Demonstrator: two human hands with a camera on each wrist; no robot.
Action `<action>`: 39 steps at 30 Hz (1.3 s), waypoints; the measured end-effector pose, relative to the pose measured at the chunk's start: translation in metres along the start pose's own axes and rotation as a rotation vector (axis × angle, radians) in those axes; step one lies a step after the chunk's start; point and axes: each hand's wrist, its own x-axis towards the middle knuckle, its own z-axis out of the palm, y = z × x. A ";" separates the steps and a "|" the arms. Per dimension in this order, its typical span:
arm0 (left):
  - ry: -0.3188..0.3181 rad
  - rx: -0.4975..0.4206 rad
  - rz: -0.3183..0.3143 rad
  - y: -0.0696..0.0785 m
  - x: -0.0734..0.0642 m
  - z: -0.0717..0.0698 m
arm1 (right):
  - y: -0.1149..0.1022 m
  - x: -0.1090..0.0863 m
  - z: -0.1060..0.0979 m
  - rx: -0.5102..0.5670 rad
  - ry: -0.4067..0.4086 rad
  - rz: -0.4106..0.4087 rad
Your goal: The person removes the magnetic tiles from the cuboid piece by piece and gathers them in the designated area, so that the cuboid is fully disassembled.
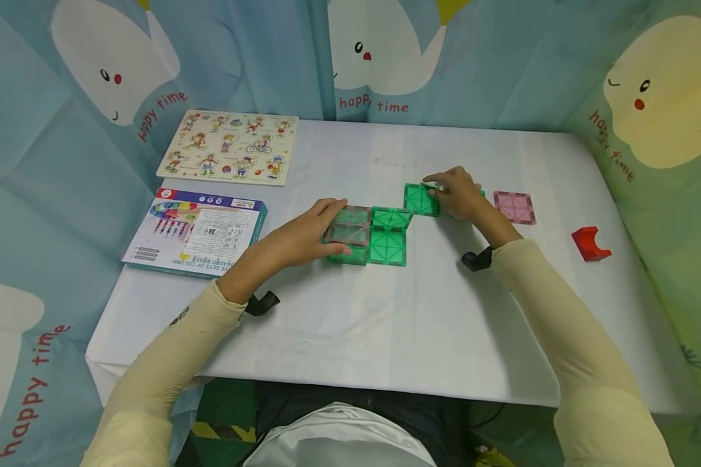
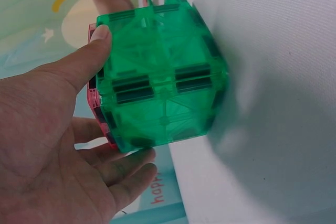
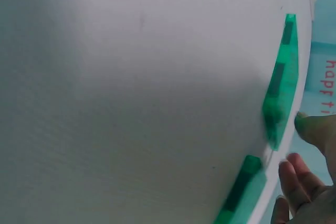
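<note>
The left grip (image 1: 304,235) held the pink-topped green box (image 2: 160,82) on the table (image 1: 350,331), thumb and fingers curled about it. The box looked light, stiff and smooth, with seams likely to part; opposite edges seemed safest to hold. Green panels (image 1: 388,248) lay just right. Next, the right grip (image 1: 459,194), fingers parted, was at a green tile (image 1: 420,200); contact was unclear.

Tiles (image 1: 388,248), box (image 1: 195,232) on white table (image 1: 350,337)
</note>
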 end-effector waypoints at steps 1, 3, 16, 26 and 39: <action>-0.001 0.002 0.001 0.000 0.000 0.000 | -0.001 -0.002 0.000 0.010 0.013 0.003; -0.004 0.002 0.001 0.001 0.000 -0.001 | -0.004 -0.006 -0.001 0.035 0.044 -0.017; -0.004 -0.010 0.006 0.001 0.000 0.000 | -0.045 -0.059 0.012 -0.045 0.058 -0.371; -0.004 -0.002 0.004 0.000 0.000 0.000 | -0.050 -0.071 0.031 -0.288 0.208 -0.649; -0.011 -0.018 -0.012 -0.002 0.001 0.000 | -0.052 -0.080 0.041 -0.373 0.223 -0.740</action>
